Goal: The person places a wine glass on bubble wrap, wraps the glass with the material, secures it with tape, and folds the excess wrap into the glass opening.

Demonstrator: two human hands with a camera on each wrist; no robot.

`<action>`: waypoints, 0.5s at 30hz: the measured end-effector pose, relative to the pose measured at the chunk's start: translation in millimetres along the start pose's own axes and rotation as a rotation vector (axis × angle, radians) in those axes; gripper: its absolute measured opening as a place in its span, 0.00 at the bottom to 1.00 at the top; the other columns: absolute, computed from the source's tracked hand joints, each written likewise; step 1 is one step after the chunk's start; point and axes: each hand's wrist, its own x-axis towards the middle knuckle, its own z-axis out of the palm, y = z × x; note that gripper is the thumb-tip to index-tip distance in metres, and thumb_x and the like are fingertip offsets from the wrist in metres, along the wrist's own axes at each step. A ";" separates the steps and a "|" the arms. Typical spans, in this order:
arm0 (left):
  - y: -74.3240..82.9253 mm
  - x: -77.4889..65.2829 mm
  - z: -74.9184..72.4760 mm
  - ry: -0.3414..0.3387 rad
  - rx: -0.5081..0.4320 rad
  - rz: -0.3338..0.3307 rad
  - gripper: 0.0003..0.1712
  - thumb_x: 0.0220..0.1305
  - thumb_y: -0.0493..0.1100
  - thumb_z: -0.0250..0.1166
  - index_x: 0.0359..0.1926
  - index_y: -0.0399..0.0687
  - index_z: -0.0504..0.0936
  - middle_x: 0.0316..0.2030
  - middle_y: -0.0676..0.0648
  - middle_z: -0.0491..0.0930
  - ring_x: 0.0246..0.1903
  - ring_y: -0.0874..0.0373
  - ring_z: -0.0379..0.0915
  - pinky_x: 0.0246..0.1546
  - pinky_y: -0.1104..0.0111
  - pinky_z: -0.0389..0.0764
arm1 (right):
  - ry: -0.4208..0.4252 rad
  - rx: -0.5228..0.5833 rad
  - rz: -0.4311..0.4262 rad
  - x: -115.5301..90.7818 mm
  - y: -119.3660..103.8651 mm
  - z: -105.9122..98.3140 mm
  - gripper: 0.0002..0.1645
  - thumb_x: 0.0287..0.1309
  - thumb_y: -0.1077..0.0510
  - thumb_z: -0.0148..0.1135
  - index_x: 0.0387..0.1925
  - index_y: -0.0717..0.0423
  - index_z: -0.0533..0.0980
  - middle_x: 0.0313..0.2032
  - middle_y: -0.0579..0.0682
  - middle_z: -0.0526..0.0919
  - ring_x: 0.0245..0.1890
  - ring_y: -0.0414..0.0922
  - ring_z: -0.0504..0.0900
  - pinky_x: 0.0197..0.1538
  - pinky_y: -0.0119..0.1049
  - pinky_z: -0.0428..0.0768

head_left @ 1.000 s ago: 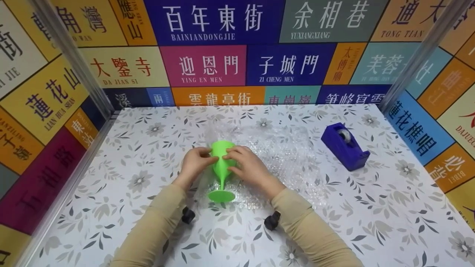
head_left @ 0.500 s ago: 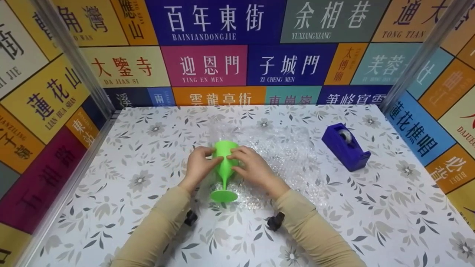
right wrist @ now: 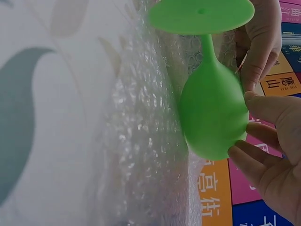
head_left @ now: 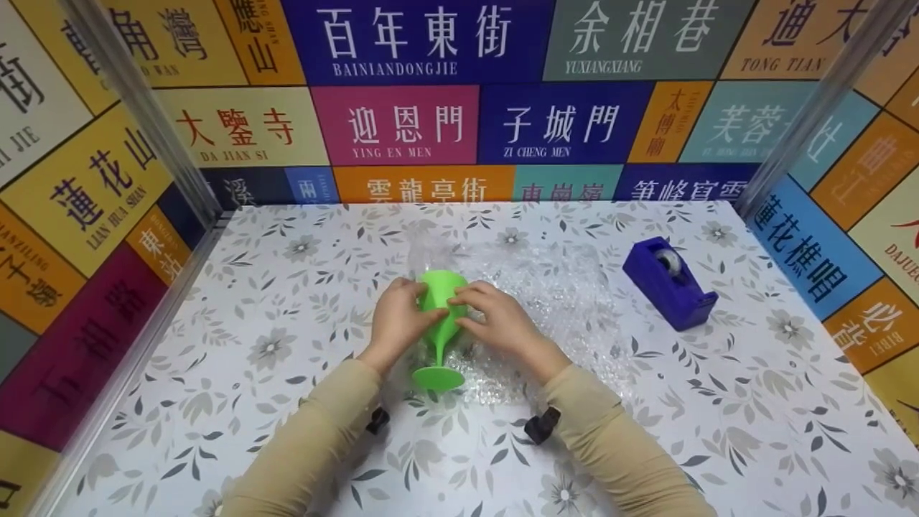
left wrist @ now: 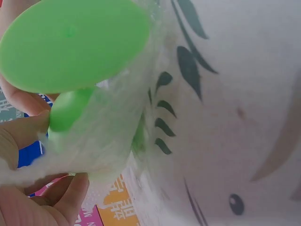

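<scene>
A bright green plastic goblet (head_left: 441,286) lies on its side on a sheet of bubble wrap (head_left: 556,309), its foot toward me and its mouth pointing away. My left hand (head_left: 397,316), on the goblet's left, pinches the near-left part of the wrap, which covers that side of the bowl in the left wrist view. From the other side, my right hand (head_left: 505,323) holds the goblet with thumb and fingertips against the bowl, plain in the right wrist view. The wrap beneath the goblet is partly hidden by the hands.
A purple tape dispenser (head_left: 669,283) with a roll of tape stands at the right back of the table. The flower-patterned tabletop (head_left: 273,287) is bounded by sign-printed walls (head_left: 402,126) at the back and sides.
The goblet and both hands have shifted a little to the right. The left hand's thumb now reaches further over the bowl, and the wrap's left edge has moved rightward with it.
</scene>
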 end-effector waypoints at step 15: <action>12.6 -2.8 3.5 0.002 0.119 0.041 0.30 0.52 0.51 0.76 0.49 0.33 0.83 0.42 0.40 0.78 0.38 0.48 0.75 0.42 0.58 0.80 | 0.010 0.491 0.385 0.1 1.3 -10.2 0.30 0.65 0.57 0.64 0.65 0.64 0.69 0.63 0.63 0.73 0.57 0.59 0.78 0.59 0.44 0.78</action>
